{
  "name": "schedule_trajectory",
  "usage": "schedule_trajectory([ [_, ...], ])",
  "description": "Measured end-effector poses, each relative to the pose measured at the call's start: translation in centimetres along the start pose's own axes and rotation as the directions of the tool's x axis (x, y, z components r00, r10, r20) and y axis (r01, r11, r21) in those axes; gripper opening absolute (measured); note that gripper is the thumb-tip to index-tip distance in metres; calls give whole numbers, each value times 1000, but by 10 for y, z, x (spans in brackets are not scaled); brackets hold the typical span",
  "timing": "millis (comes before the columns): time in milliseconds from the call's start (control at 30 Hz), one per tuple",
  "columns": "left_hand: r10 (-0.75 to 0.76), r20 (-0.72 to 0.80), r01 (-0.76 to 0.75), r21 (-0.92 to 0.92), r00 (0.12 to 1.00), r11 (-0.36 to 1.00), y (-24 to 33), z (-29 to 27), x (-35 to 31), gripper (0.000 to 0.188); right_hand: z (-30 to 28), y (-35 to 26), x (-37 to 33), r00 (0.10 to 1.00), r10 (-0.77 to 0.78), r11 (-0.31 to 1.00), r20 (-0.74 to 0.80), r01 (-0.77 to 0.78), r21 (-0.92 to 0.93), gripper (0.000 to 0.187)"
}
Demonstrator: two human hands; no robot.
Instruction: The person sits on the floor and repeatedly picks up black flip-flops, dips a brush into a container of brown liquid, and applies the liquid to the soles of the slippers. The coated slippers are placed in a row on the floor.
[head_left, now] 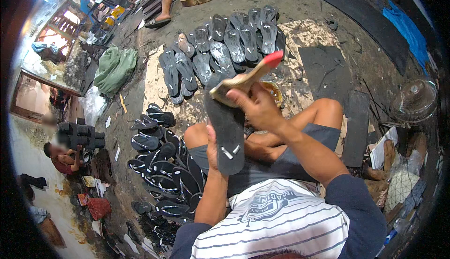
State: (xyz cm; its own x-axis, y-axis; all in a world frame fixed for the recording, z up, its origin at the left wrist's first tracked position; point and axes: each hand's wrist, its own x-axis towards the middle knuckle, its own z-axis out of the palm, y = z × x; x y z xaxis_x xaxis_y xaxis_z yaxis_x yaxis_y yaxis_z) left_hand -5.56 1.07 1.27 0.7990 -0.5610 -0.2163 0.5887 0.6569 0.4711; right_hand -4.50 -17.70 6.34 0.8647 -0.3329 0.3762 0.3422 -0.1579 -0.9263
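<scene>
A black sandal sole [226,130] stands nearly upright in front of me, with two short white strap ends showing near its lower end. My left hand [212,149] is closed round its left edge; part of the fingers is hidden behind it. My right hand [262,109] grips a flat brush [255,75] with a pale handle and a red tip. The wide end of the brush lies against the upper part of the sole. Behind my right hand is a bowl [276,92] with yellowish stuff in it, partly hidden.
Several shiny wet-looking soles [232,43] lie in rows on the stained mat [311,32]. To my left is a pile of strapped black sandals [161,170]. A fan [415,99] stands at right, near black sheets [323,67]. Other people sit at far left and ahead.
</scene>
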Motion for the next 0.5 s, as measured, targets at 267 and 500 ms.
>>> schedule_trajectory([
  [267, 23, 315, -17, -23, 949, 1000, 7, -14, 12, 67, -8, -1, 39, 906, -376, 892, 196, 411, -189, 25],
  [500, 119, 199, -35, -383, 973, 923, 40, 24, 44, 73, 29, -13, -93, 907, -351, 936, 232, 346, 62, 32],
])
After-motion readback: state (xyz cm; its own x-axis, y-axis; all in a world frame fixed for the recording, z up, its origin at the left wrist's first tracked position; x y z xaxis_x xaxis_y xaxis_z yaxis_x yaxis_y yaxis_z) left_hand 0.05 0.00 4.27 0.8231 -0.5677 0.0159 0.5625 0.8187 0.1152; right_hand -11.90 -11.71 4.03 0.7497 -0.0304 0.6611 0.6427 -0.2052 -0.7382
